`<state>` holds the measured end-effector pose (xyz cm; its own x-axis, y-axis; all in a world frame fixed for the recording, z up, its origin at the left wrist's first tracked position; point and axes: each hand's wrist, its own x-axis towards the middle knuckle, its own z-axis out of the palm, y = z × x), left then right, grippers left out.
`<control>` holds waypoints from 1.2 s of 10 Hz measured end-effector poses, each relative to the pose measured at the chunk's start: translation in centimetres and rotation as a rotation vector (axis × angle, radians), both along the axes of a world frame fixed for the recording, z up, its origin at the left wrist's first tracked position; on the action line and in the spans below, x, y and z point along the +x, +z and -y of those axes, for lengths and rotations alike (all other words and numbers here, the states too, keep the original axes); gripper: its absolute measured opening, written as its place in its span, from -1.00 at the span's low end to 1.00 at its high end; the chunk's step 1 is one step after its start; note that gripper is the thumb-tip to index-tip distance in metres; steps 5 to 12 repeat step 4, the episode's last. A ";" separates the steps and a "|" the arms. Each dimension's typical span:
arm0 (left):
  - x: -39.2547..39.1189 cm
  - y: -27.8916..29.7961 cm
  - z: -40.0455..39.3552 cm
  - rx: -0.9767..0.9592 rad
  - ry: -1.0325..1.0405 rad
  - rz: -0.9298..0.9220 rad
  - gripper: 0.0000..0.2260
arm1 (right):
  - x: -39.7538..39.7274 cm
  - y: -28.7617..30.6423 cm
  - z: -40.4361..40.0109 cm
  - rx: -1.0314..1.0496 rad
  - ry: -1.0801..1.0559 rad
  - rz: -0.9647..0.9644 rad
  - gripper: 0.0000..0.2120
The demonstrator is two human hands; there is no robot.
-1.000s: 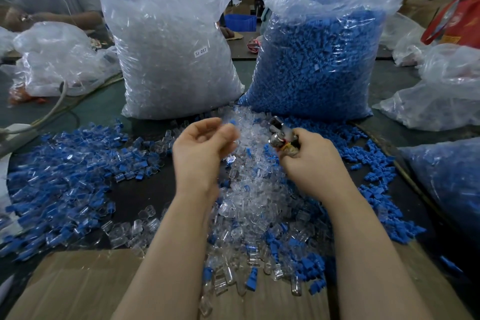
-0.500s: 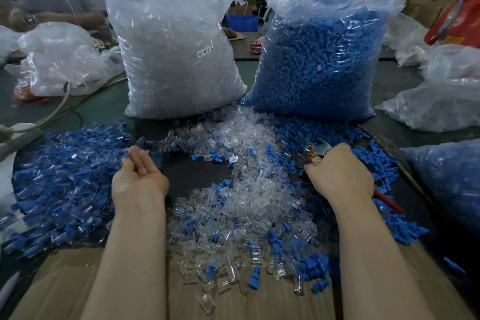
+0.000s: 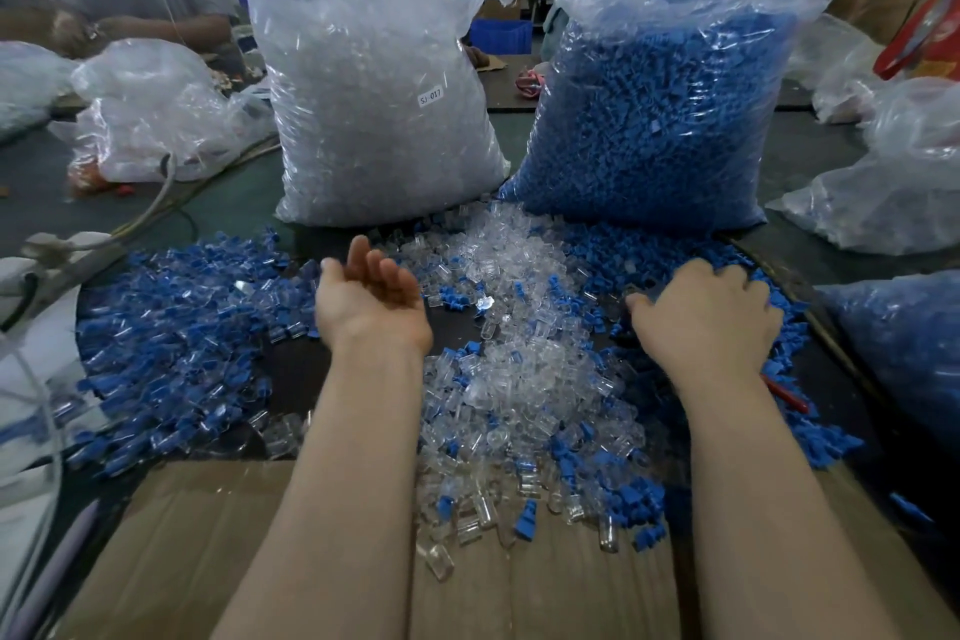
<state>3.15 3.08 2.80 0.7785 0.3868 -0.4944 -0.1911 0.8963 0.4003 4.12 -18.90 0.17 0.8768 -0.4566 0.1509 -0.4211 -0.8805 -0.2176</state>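
Head view, the only one. The left hand [image 3: 371, 299] hovers palm up over the dark mat, fingers loose and nothing in it. It sits between the heap of joined blue-and-clear pieces [image 3: 171, 327] on its left and the clear shells [image 3: 509, 379] spilling down the middle.

The right hand [image 3: 709, 322] is palm down on the loose blue caps [image 3: 675, 260], with its fingers bent into the heap. Whether they've caught one I can't tell, as the fingertips are buried.

This looks like the picking stage: one part from each heap before they're pressed together. Next, the right hand needs to lift a single cap clear, while the left needs to turn over and pinch one clear shell.

A red-handled tool [image 3: 787, 398] lies just by the right wrist, half under the caps.
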 end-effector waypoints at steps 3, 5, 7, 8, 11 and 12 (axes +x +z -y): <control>-4.8 2.6 5.2 0.450 -0.455 -0.007 -0.66 | -2.9 3.7 -1.3 0.311 0.308 0.299 -0.83; -10.7 1.7 6.6 0.837 -0.693 0.099 -0.66 | -7.8 6.5 -0.1 0.795 0.518 0.529 -0.94; -10.7 1.7 6.6 0.837 -0.693 0.099 -0.66 | -7.8 6.5 -0.1 0.795 0.518 0.529 -0.94; -10.7 1.7 6.6 0.837 -0.693 0.099 -0.66 | -7.8 6.5 -0.1 0.795 0.518 0.529 -0.94; -10.7 1.7 6.6 0.837 -0.693 0.099 -0.66 | -7.8 6.5 -0.1 0.795 0.518 0.529 -0.94; -10.7 1.7 6.6 0.837 -0.693 0.099 -0.66 | -7.8 6.5 -0.1 0.795 0.518 0.529 -0.94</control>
